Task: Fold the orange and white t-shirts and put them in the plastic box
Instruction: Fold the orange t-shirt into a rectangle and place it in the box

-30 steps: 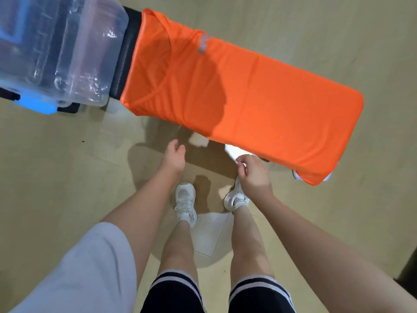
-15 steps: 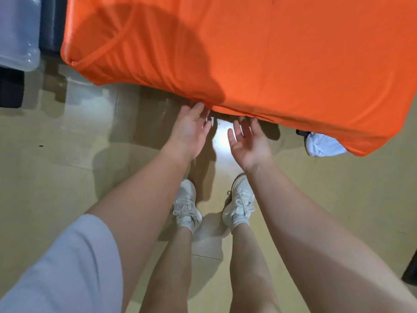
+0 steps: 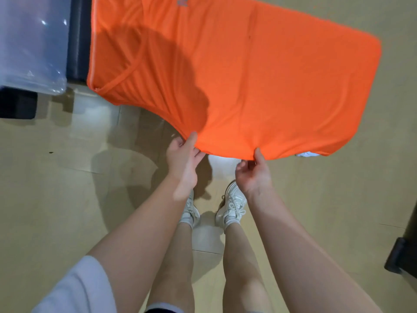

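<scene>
The orange t-shirt lies spread lengthwise over a dark bench, its collar end toward the left. My left hand pinches the shirt's near edge between thumb and fingers. My right hand grips the same near edge a little to the right, thumb on top. A small patch of the white t-shirt peeks out under the orange one near its right end. The clear plastic box stands at the far left on the bench.
The dark bench shows between the box and the shirt. Beige floor lies all around. My two white shoes stand right below my hands. A dark object sits at the right edge.
Both hands rose from the floor side to the shirt's near edge and closed on it. The edge is now lifted slightly toward me.
</scene>
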Demonstrator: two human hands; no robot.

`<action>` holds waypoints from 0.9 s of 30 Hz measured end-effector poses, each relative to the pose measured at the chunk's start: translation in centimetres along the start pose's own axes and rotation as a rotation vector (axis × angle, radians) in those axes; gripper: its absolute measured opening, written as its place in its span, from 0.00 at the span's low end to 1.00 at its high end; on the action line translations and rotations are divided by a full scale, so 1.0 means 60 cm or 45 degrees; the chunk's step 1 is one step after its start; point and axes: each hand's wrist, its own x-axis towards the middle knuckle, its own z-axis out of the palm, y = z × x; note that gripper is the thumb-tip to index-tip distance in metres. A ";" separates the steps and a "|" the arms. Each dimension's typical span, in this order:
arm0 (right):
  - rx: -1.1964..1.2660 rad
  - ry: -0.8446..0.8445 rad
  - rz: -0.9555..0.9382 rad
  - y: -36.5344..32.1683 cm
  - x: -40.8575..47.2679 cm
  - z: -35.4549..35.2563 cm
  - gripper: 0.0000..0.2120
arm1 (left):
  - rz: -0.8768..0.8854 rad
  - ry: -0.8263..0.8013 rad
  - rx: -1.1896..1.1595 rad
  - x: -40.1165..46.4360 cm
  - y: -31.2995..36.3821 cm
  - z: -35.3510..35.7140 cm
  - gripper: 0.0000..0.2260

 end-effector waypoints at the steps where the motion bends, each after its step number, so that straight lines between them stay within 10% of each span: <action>1: -0.089 0.085 -0.046 -0.012 -0.017 0.004 0.08 | 0.055 0.114 0.055 -0.016 0.011 0.009 0.04; 6: -0.484 0.270 -0.474 -0.090 -0.111 0.066 0.15 | 0.209 0.289 0.134 -0.060 0.082 0.085 0.09; 12: -1.011 -0.143 -0.545 -0.174 -0.126 0.143 0.09 | 0.171 0.234 -0.058 -0.026 0.137 0.202 0.11; 16: -1.174 -0.037 -0.686 -0.214 -0.092 0.072 0.10 | 0.153 0.101 0.288 -0.032 0.077 0.223 0.05; 21: -0.917 0.293 -0.448 -0.279 -0.032 -0.046 0.08 | 0.106 -0.083 0.648 -0.082 -0.041 0.253 0.08; 27: -0.836 -0.036 0.017 -0.336 0.040 -0.078 0.19 | 0.104 -0.141 0.970 -0.094 -0.143 0.314 0.07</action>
